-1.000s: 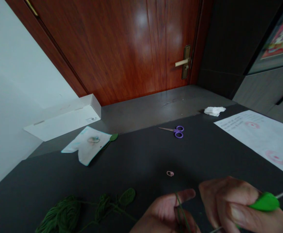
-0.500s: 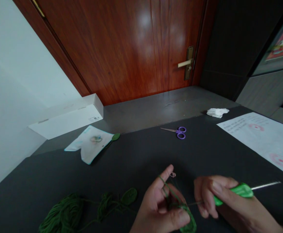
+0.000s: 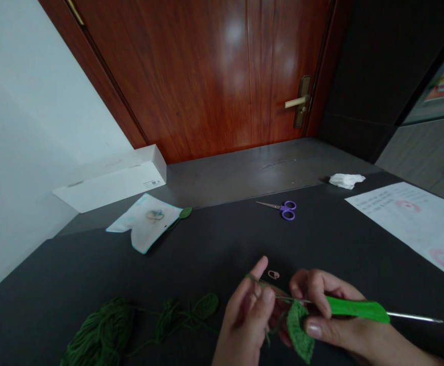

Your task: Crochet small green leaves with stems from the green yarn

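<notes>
My right hand [image 3: 332, 300] is closed around a crochet hook [image 3: 357, 308] with a bright green handle and metal ends. Its thumb presses against a small green crocheted leaf-shaped piece [image 3: 300, 328], which hangs from the hook's shaft. Green yarn runs over the raised index finger of my left hand [image 3: 248, 310], whose thumb and other fingers close on the yarn beside the hook's tip. Just beyond the fingers lies a pink stitch marker [image 3: 273, 274] on the dark table. The exact loops at the hook's tip are too small to make out.
A green yarn skein [image 3: 99, 330] and a small crocheted oval [image 3: 206, 305] lie at front left. Farther back are a white cloth pouch [image 3: 141, 223], a white box [image 3: 118, 183], purple scissors [image 3: 287, 209], crumpled tissue [image 3: 347, 180] and a printed sheet [image 3: 416, 218].
The crocheted piece has swung upright between my hands, and my right thumb now touches it. My right hand has moved closer to the left, and the hook handle lies more level.
</notes>
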`<state>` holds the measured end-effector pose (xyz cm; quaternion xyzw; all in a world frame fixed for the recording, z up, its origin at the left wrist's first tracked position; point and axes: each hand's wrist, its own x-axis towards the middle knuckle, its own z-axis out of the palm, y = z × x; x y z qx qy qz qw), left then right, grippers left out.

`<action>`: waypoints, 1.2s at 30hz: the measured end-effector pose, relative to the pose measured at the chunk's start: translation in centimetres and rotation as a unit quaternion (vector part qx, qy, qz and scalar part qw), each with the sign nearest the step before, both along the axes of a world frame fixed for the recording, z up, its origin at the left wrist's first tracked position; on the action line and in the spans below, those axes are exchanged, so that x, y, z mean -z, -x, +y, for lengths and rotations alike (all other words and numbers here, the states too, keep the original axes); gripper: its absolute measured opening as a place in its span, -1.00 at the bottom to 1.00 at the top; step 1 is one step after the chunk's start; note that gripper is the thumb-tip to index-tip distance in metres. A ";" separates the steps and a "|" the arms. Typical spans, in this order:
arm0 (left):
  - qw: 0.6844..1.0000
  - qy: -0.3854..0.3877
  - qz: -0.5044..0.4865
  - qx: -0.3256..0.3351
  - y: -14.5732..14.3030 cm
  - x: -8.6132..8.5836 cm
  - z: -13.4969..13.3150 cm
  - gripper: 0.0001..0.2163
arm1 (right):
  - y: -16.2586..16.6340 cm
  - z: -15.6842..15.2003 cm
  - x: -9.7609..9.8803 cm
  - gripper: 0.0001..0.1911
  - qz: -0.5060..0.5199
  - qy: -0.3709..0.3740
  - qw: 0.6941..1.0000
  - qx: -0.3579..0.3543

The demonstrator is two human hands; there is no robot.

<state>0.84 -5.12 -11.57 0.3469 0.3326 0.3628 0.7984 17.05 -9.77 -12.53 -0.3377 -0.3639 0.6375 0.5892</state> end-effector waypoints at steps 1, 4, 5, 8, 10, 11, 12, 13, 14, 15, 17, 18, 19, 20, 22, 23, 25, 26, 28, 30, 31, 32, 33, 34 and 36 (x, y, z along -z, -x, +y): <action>1.000 0.016 0.001 -0.010 0.0 0.1 0.2 -0.52 | 0.0 -0.1 -0.5 -0.68 0.025 0.038 0.999 -0.013; 0.999 0.031 0.018 -0.038 0.0 0.5 0.6 -0.54 | 0.0 -0.5 -1.7 -0.72 0.038 0.109 0.993 -0.021; 0.998 0.029 0.019 -0.047 0.0 0.5 0.8 -0.55 | 0.0 -0.6 -1.9 -0.72 0.042 0.122 0.991 -0.026; 0.998 0.015 0.024 -0.063 0.0 0.1 0.9 -0.64 | -0.1 -0.8 -2.0 -0.69 0.064 0.151 0.986 -0.038; 0.997 0.001 0.043 -0.066 0.1 -0.4 1.0 -0.68 | -0.2 -0.7 -2.0 -0.68 0.070 0.155 0.984 -0.041; 0.996 -0.008 0.053 -0.066 0.2 -0.7 1.1 -0.69 | -0.2 -0.7 -1.9 -0.67 0.069 0.155 0.985 -0.043; 0.996 -0.017 0.062 -0.068 0.3 -1.0 1.1 -0.70 | -0.2 -0.6 -1.9 -0.66 0.068 0.154 0.985 -0.044; 0.995 -0.028 0.069 -0.072 0.4 -1.2 1.2 -0.72 | -0.1 -0.6 -1.9 -0.66 0.066 0.154 0.985 -0.048; 0.993 -0.043 0.075 -0.083 0.5 -1.4 1.2 -0.74 | -0.1 -0.6 -1.9 -0.65 0.063 0.155 0.985 -0.051; 0.990 -0.061 0.083 -0.097 0.5 -1.6 1.2 -0.76 | -0.1 -0.5 -2.0 -0.64 0.061 0.156 0.984 -0.055; 0.982 -0.096 0.099 -0.125 0.7 -1.7 1.2 -0.79 | 0.1 -0.5 -2.0 -0.63 0.062 0.158 0.983 -0.066; 0.979 -0.107 0.106 -0.137 0.7 -1.8 1.2 -0.80 | 0.1 -0.5 -2.0 -0.62 0.063 0.158 0.983 -0.072; 0.977 -0.112 0.108 -0.143 0.7 -1.8 1.2 -0.80 | 0.1 -0.5 -2.0 -0.62 0.066 0.158 0.982 -0.078; 0.977 -0.112 0.107 -0.147 0.7 -1.8 1.2 -0.81 | 0.2 -0.5 -1.9 -0.61 0.068 0.156 0.982 -0.085; 0.976 -0.107 0.099 -0.159 0.6 -1.8 1.1 -0.82 | 0.2 -0.6 -1.7 -0.61 0.067 0.149 0.982 -0.097; 0.976 -0.106 0.098 -0.164 0.6 -1.8 1.1 -0.83 | 0.2 -0.6 -1.7 -0.60 0.065 0.148 0.982 -0.100; 0.974 -0.107 0.098 -0.175 0.5 -1.9 1.1 -0.84 | 0.2 -0.5 -1.6 -0.60 0.056 0.150 0.982 -0.099; 0.973 -0.110 0.100 -0.177 0.5 -1.9 1.0 -0.84 | 0.2 -0.4 -1.6 -0.60 0.049 0.147 0.983 -0.098; 0.972 -0.117 0.105 -0.177 0.6 -2.1 0.9 -0.84 | 0.2 -0.3 -1.7 -0.59 0.036 0.139 0.985 -0.099; 0.970 -0.124 0.112 -0.176 0.8 -2.2 0.9 -0.83 | 0.2 -0.2 -1.9 -0.59 0.026 0.134 0.986 -0.098; 0.969 -0.128 0.120 -0.175 0.8 -2.3 0.9 -0.83 | 0.2 -0.2 -1.9 -0.60 0.026 0.137 0.986 -0.096; 0.967 -0.135 0.131 -0.173 0.9 -2.3 1.0 -0.83 | 0.2 -0.2 -2.0 -0.61 0.028 0.140 0.985 -0.092; 0.965 -0.142 0.145 -0.167 1.0 -2.4 1.1 -0.83 | 0.2 -0.2 -2.1 -0.62 0.030 0.143 0.985 -0.089; 0.962 -0.149 0.164 -0.156 1.1 -2.4 1.3 -0.83 | 0.2 -0.2 -2.1 -0.62 0.032 0.141 0.986 -0.086; 0.958 -0.162 0.206 -0.113 1.4 -2.5 2.0 -0.82 | 0.1 -0.3 -2.2 -0.64 0.038 0.135 0.987 -0.077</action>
